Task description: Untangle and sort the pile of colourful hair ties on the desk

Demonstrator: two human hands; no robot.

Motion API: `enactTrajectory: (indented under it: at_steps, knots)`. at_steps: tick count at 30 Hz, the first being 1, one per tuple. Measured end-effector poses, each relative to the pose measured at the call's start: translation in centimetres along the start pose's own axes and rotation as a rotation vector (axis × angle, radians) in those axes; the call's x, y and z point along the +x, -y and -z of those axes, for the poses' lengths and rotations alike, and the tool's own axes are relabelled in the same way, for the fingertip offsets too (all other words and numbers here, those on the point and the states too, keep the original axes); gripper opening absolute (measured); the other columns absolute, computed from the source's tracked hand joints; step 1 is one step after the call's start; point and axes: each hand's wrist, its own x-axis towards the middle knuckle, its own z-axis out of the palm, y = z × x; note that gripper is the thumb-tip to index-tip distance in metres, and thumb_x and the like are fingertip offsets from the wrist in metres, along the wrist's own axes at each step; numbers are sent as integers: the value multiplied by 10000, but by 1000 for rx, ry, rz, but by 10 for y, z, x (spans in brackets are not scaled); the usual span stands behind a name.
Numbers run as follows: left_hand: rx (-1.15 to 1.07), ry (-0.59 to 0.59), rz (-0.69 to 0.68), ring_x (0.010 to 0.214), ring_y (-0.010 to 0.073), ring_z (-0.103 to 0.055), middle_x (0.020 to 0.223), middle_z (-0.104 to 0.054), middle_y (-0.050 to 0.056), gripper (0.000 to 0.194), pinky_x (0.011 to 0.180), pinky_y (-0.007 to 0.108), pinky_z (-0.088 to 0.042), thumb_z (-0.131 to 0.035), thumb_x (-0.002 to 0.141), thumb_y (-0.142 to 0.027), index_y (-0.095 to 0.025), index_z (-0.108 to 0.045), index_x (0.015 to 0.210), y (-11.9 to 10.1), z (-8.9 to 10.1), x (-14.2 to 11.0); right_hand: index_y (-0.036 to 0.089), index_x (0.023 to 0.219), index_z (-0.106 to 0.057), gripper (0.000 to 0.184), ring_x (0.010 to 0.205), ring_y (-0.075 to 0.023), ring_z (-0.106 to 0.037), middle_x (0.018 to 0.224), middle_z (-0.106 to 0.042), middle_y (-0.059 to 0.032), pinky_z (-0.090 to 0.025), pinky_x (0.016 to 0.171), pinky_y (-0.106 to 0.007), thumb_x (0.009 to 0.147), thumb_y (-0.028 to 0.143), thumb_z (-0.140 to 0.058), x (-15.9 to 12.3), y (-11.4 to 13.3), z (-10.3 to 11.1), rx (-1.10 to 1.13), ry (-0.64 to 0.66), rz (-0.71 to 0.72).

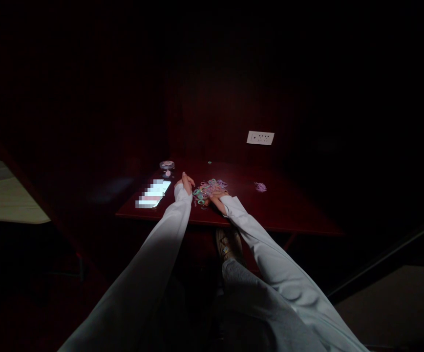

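Observation:
A pile of small coloured rings (215, 185), which look like hair ties in pink, purple and green, lies on the dark red table. At its left side rests my left hand (185, 183), fingers apart and loosely bent, with nothing visible in them. My right hand (218, 202) touches the near edge of the pile. Its fingers reach leftward among the rings and look spread, though their tips are partly hidden. Farther right lies a small cluster of purple rings (260, 187), apart from the main pile.
On the left of the table (285, 215) lies a lit phone (157, 193). Behind it stands a round clear container (167, 166) with something pale pink. A single green ring (209, 162) sits near the back wall. A white socket plate (260, 138) is on that wall.

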Motion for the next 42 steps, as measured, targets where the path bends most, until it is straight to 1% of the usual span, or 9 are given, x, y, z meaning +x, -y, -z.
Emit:
enactTrajectory:
  at_steps: [5, 9, 13, 18, 24, 29, 32, 36, 42]
  knots:
    - [80, 31, -9, 667, 198, -594, 611, -582, 22, 498, 667, 301, -442, -305, 1007, -417, -256, -545, 602, 6, -1, 4, 277, 998, -833, 535, 1213, -211, -700, 1155, -802, -85, -458, 1204, -393, 1104, 321, -311, 8, -17, -1, -14, -139, -16]
    - [178, 94, -8, 768, 199, -623, 682, -640, 5, 248, 716, 277, -449, -481, 918, -253, -254, -594, 697, 9, -1, 7, 234, 990, -816, 576, 1151, -222, -708, 1120, -793, -98, -489, 1141, -380, 1104, 448, -293, 17, -47, 5, 23, -365, -135]
    - [251, 126, -56, 818, 199, -627, 732, -673, 4, 185, 749, 273, -464, -573, 869, -171, -251, -615, 708, 9, -2, 6, 186, 1061, -794, 478, 1128, -252, -700, 1156, -769, -131, -521, 1085, -410, 1041, 441, -391, 21, -77, 14, 2, -535, -278]
    - [267, 203, -23, 720, 171, -615, 735, -686, -7, 217, 683, 257, -451, -587, 893, -185, -241, -630, 688, 6, -3, 4, 208, 1234, -754, 384, 1180, -243, -700, 1228, -764, -110, -498, 1140, -414, 995, 367, -498, 26, -93, 12, -116, -480, -399]
    - [202, 218, -46, 703, 152, -626, 704, -692, -18, 208, 680, 238, -468, -603, 866, -151, -230, -648, 679, 4, -8, 1, 219, 1420, -676, 457, 1356, -277, -641, 1453, -692, -129, -407, 1242, -457, 1039, 420, -524, 34, -84, 7, -272, -265, -402]
    - [131, 201, -12, 666, 145, -633, 654, -659, -29, 201, 646, 228, -471, -583, 880, -155, -229, -651, 707, 5, -12, 0, 253, 1449, -661, 475, 1363, -257, -644, 1409, -728, -96, -395, 1259, -459, 1039, 453, -528, 40, -86, 7, -250, -227, -360]
    - [140, 210, -15, 651, 138, -616, 654, -653, -33, 186, 633, 224, -459, -590, 875, -158, -225, -652, 712, 6, -12, 0, 267, 1393, -705, 435, 1332, -252, -672, 1352, -761, -76, -411, 1256, -470, 1016, 438, -568, 46, -91, 3, -170, -249, -345]
    - [155, 232, -19, 665, 136, -622, 679, -670, -27, 172, 651, 225, -473, -597, 869, -171, -221, -663, 719, 6, -11, 1, 222, 1340, -743, 431, 1273, -251, -713, 1365, -755, -94, -539, 1142, -428, 1014, 423, -546, 51, -98, 0, 81, -292, -339]
    - [174, 273, 4, 729, 147, -659, 699, -694, -20, 167, 717, 230, -514, -604, 873, -201, -226, -672, 723, 4, -12, 1, 204, 1218, -800, 497, 1214, -293, -749, 1236, -806, -118, -573, 1101, -463, 957, 578, -602, 53, -98, -3, 464, -363, -295]
